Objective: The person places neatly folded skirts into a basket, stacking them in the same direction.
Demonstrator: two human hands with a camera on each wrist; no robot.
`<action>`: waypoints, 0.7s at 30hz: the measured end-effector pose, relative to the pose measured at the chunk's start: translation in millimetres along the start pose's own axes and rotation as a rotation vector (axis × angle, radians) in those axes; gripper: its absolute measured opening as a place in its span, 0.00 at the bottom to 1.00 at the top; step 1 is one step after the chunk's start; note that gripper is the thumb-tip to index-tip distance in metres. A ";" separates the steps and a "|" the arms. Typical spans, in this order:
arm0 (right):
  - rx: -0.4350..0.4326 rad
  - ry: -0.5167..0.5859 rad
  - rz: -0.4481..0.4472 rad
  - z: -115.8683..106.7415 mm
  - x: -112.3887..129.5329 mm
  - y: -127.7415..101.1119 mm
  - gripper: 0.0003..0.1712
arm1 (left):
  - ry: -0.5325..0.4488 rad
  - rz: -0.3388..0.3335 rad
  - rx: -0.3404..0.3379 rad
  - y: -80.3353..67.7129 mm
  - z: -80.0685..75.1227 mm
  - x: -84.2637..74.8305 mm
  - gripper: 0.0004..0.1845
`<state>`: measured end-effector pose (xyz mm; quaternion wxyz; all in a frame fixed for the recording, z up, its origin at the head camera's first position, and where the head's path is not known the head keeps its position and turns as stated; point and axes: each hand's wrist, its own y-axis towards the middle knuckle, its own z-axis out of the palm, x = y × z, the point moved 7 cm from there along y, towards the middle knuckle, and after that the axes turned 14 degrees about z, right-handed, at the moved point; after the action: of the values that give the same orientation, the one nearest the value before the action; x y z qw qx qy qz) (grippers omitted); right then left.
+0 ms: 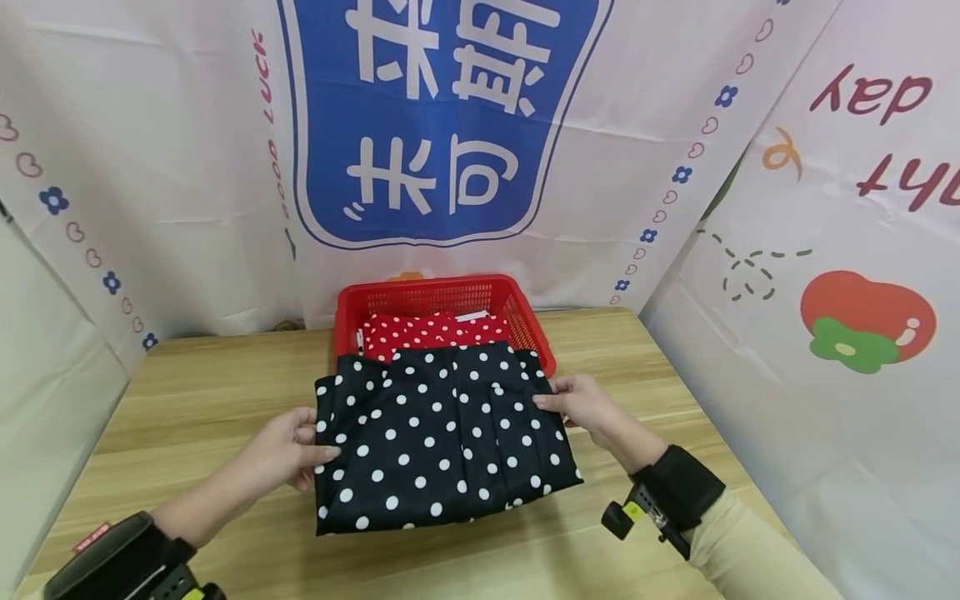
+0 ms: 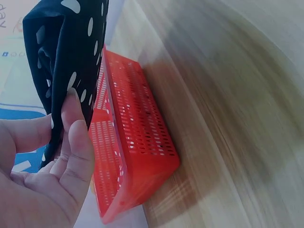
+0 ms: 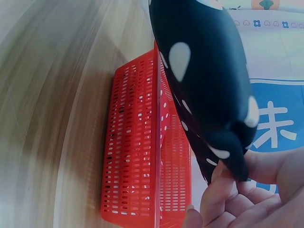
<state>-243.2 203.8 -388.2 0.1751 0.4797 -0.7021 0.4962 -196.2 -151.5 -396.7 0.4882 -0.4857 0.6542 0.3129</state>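
A folded black cloth with white polka dots (image 1: 442, 442) is held up between both hands, overlapping the front of the red basket in the head view. My left hand (image 1: 296, 446) pinches its left edge, thumb on the near face; the left wrist view shows the cloth's layered folds between thumb and fingers. At the right edge, my right hand (image 1: 581, 406) pinches the cloth the same way. Inside the red plastic basket (image 1: 536, 337) lies a red cloth with white dots (image 1: 420, 331), its lower part hidden behind the black one.
The basket stands at the back of the wooden table (image 1: 225, 375), close to a white printed curtain (image 1: 217, 167) with a blue sign. Another printed sheet (image 1: 825, 433) hangs along the right side. Both wrists wear black bands with cameras.
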 end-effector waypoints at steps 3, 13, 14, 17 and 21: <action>-0.014 0.002 -0.002 -0.5 1.3 2.2 0.08 | -0.009 -0.008 -0.001 3.7 -1.1 2.3 0.24; -0.046 0.091 0.015 -0.6 3.7 22.7 0.09 | 0.001 -0.025 -0.015 19.2 -6.3 3.8 0.25; -0.043 0.102 0.014 -1.2 4.2 24.9 0.10 | 0.000 -0.023 -0.018 21.1 -6.2 3.4 0.25; -0.043 0.122 0.024 -1.3 6.6 30.1 0.10 | -0.015 -0.015 -0.027 25.9 -6.1 2.1 0.25; -0.057 0.155 0.055 -0.4 7.6 38.9 0.10 | -0.010 -0.025 -0.043 32.4 -7.6 1.8 0.24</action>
<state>-279.9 202.2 -403.1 0.2287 0.4153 -0.7132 0.5163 -229.3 -148.1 -398.0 0.4846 -0.5028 0.6388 0.3230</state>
